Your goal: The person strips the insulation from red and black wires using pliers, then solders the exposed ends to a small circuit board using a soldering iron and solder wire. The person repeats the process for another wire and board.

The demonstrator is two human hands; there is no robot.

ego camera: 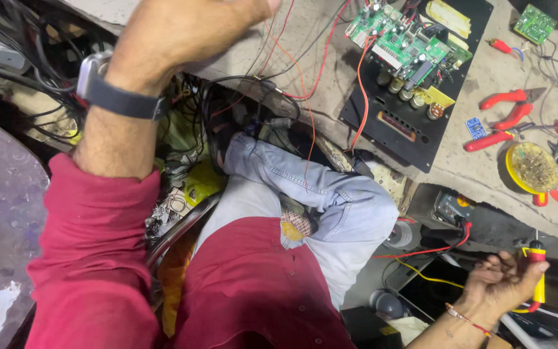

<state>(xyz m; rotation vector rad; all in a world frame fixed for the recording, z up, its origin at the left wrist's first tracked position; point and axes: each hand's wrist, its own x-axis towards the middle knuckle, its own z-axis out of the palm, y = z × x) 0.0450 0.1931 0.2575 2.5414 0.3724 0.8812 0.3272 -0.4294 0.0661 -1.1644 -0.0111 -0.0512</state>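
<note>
Cluttered bench [479, 178] fills the far side, beyond a crossed knee in jeans [318, 187]. Nearest, the right hand [502, 281] curls loosely around a red-and-yellow tool [537, 274] below the bench edge. Farther off, the left hand [182, 32] is raised, fingers out of frame, near red wires [314, 77] leading to a circuit board [402, 45].

Left hand [182, 29] raised high at frame top, forearm extended, fingers seemingly curled, partly cut off. Right hand [505, 281] low at lower right, wrist bent, fingers wrapped closed in a grip.
</note>
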